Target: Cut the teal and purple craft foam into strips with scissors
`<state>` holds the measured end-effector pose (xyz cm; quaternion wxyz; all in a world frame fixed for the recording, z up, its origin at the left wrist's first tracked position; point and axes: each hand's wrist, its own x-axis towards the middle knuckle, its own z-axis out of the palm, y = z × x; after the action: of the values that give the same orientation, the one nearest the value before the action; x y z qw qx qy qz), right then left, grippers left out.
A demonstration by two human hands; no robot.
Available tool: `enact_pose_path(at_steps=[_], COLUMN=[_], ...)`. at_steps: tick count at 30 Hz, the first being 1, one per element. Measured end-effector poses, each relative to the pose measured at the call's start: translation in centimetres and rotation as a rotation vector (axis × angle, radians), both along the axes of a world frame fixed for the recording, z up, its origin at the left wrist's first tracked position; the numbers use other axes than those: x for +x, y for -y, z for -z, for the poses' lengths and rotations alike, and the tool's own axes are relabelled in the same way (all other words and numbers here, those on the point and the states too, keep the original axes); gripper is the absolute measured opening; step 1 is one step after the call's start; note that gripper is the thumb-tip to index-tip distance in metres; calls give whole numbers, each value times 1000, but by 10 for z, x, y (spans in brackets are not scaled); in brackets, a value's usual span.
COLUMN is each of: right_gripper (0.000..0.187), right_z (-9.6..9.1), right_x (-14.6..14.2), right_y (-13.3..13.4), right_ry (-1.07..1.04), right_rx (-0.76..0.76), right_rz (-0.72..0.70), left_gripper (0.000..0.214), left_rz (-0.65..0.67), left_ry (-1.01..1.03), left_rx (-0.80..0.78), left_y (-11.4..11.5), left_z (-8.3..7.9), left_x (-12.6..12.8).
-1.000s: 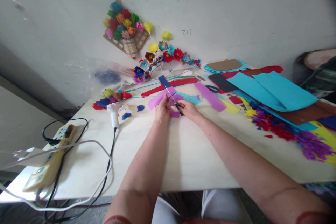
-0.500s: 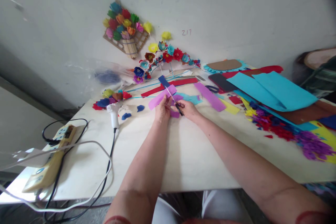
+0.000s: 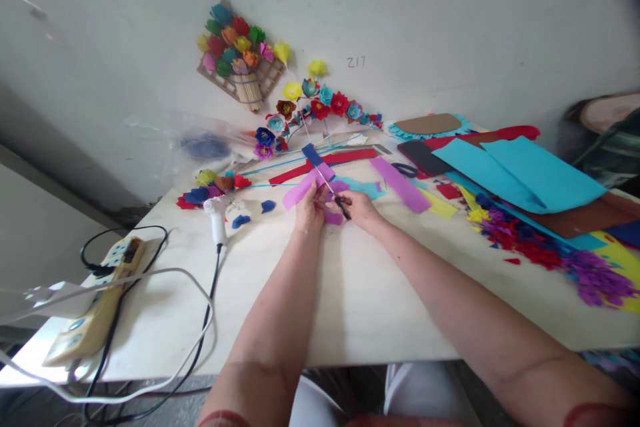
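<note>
My left hand [image 3: 309, 208] is closed on a purple paper strip [image 3: 303, 188], holding it just above the white table [image 3: 350, 293]. My right hand [image 3: 361, 208] grips black-handled scissors [image 3: 336, 197] whose thin blades point up and left across the strip. A small purple offcut [image 3: 333, 217] lies between my two hands. Both forearms reach in from the bottom of the view.
A white glue gun [image 3: 216, 217] with a black cord lies left of my hands, and a power strip [image 3: 95, 307] sits at the table's left edge. Paper flowers [image 3: 310, 107], a longer purple strip [image 3: 400, 183], cyan sheets [image 3: 520, 173] and cut paper petals [image 3: 550, 253] lie around.
</note>
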<state>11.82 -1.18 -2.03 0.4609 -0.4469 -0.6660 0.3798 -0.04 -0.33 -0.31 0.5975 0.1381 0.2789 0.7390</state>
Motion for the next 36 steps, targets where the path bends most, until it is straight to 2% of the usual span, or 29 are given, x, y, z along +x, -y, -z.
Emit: enact_pose_path(at_steps=[5,14,17,22,26,36], right_gripper=[42,36,34,33,33,37], right_z=[1,3,-3,-24,-36,-34], right_x=[0,2,4,8,9,10], right_y=[0,-1,5,22,30,28], right_ry=[-42,-104,-151,-241,-271,-294], right_rx=[-26,-104,-166,-297,-335,-329], right_rz=[1,-28,-68,-107,-106,-106], left_gripper=[3,11,11,8,9,10], left_rz=[-2,-87,-60,-27,-5,21], left_ry=[-4,19,9,-24,-40,-66], left_rx=[-48,-58,-43,-15,-7,11], left_y=[-2,3,5,7,7,9], left_z=[2,-7,-8,-8,-9,-10], left_x=[-1,-1,-1,0,1,4])
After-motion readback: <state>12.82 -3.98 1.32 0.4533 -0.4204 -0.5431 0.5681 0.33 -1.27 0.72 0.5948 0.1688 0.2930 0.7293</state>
